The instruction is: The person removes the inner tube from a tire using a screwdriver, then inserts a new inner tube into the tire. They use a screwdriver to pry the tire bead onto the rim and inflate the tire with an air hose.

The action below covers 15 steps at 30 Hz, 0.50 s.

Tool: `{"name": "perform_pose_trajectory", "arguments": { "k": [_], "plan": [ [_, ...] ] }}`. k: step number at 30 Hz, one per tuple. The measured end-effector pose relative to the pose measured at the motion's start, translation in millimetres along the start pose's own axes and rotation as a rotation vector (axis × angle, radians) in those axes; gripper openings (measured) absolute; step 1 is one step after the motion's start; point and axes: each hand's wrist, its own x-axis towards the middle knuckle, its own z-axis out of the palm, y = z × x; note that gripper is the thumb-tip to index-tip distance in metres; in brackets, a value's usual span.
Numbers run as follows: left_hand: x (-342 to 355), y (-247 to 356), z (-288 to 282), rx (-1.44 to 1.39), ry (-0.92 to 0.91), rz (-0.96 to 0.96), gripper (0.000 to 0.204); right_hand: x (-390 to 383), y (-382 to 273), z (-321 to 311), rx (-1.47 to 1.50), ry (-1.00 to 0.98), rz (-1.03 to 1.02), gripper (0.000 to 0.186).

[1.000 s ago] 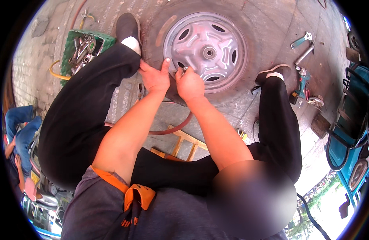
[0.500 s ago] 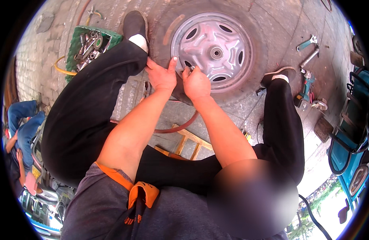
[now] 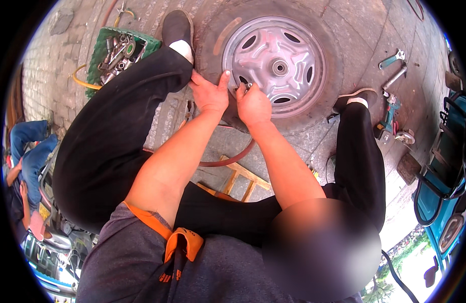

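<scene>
A black tire [image 3: 220,55] on a silver-grey steel wheel rim [image 3: 263,45] lies flat on the ground between my feet. My left hand [image 3: 209,96] rests at the tire's near-left sidewall, its thumb stretched out apart from the fingers. Close beside it, my right hand [image 3: 254,106] is closed at the near-left edge of the rim. A small metallic tip shows between its thumb and fingers; what it belongs to is mostly hidden. Below the tire, a reddish hose [image 3: 228,162] curves under my right forearm.
Left of my foot stands a green crate [image 3: 96,55] filled with sockets and metal tools. On the right lie an adjustable wrench [image 3: 392,59], a metal bar tool [image 3: 394,78] and a cordless angle grinder [image 3: 389,118]. A wooden frame [image 3: 240,177] sits beneath my arms. Another person [image 3: 31,151] sits far left.
The whole view has shifted slightly, moving the scene a little to the right. Both hands keep nearly the same places on the wheel, and the right one still pinches at the rim edge.
</scene>
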Motion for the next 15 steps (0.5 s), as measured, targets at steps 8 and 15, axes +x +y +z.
{"name": "perform_pose_trajectory", "arguments": {
  "k": [8, 15],
  "plan": [
    [-0.6, 5.9, -5.3, -0.005, -0.028, -0.019, 0.123, -1.6, -3.0, -5.3, 0.003, -0.028, 0.009, 0.054],
    [-0.7, 6.4, -5.3, -0.019, -0.024, -0.007, 0.123, -0.3, -1.5, -3.5, 0.009, -0.022, 0.008, 0.054]
  ]
}}
